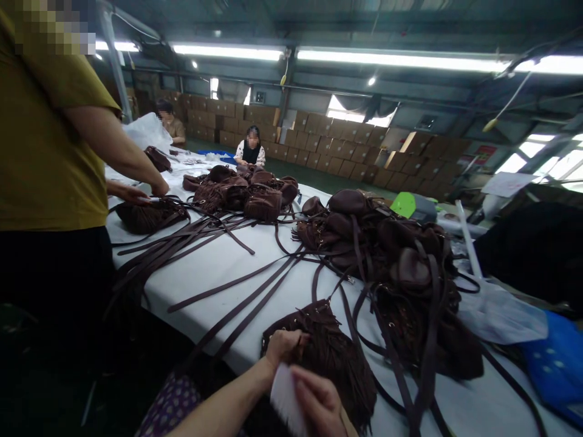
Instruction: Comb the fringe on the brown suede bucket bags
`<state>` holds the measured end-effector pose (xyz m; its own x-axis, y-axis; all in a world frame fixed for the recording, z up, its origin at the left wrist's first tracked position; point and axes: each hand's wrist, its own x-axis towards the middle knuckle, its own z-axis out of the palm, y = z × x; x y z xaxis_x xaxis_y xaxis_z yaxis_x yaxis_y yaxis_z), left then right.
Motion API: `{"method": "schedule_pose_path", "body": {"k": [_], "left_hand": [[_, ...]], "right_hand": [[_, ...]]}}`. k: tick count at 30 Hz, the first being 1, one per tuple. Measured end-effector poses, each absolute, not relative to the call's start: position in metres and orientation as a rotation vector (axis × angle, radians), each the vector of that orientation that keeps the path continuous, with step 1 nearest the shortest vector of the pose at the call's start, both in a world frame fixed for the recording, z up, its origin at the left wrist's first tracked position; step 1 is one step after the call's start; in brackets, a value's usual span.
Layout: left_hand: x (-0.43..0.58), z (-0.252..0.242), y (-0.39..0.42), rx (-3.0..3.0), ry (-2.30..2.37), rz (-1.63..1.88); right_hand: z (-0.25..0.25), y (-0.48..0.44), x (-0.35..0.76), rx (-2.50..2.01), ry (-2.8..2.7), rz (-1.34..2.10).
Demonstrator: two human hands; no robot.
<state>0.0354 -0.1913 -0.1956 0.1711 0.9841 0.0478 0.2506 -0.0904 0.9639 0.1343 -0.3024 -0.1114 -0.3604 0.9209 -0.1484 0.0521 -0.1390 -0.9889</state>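
Note:
A dark brown fringed bag (341, 358) lies at the near edge of the table, its fringe hanging toward me. My left hand (285, 349) is closed on the upper front of this bag, around metal eyelets and cords; exactly what part the fingers pinch is hard to see. Just in front of my body, my right hand (319, 400) grips a flat white comb-like piece (286, 397) with what look like fine teeth along its lower edge. Motion blurs it slightly. It is close to the fringe, but I cannot tell whether they touch.
More brown bags (387, 243) are heaped to the right, with another pile (246, 194) farther back. Long straps (246, 291) trail across the white tabletop (204, 303). Clear plastic (501, 315) and a blue bag (555, 358) lie right. A co-worker (54, 133) handles a bag at left.

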Motion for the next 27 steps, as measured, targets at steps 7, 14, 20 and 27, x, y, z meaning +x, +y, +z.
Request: {"method": "schedule_pose_path", "body": {"k": [7, 14, 20, 27], "left_hand": [[0.013, -0.178, -0.149, 1.151, 1.123, 1.056], [-0.065, -0.199, -0.212, 0.605, 1.369, 1.364], [-0.013, -0.217, -0.287, 1.308, 1.582, 0.799], [0.022, -0.206, -0.278, 1.605, 1.644, 0.425]], "right_hand": [[-0.112, -0.294, 0.162, -1.434, -1.316, 1.117], [-0.175, -0.264, 0.179, -1.753, -1.621, 0.487], [-0.178, -0.273, 0.179, -1.844, -1.81, 0.397], [-0.179, -0.286, 0.183, -1.899, -1.89, 0.181]]}}
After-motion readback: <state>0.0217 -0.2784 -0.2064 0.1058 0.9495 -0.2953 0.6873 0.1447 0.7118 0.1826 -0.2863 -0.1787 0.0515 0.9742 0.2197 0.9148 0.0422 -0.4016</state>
